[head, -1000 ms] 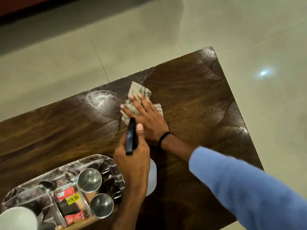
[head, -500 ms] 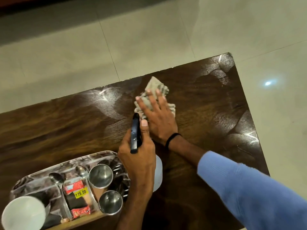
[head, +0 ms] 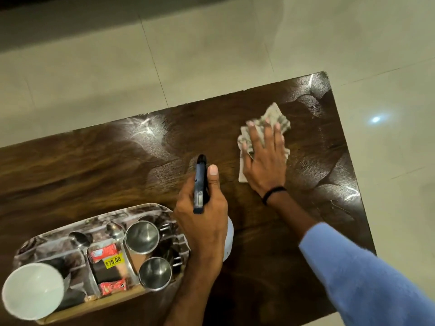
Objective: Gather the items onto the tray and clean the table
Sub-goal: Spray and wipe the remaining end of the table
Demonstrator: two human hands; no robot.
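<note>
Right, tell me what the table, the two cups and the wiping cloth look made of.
Table: dark wood or veneer, grain visible, glossy wet streaks. Two cups: polished steel, judging by mirror-like interiors. Cloth under the right hand: soft, crumpled woven fabric, probably cotton.

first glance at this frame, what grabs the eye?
The right hand pressed flat on a crumpled cloth near the far right corner of the dark wooden table. Next, the left hand gripping a spray bottle mid-table, beside a loaded tray at lower left.
</note>
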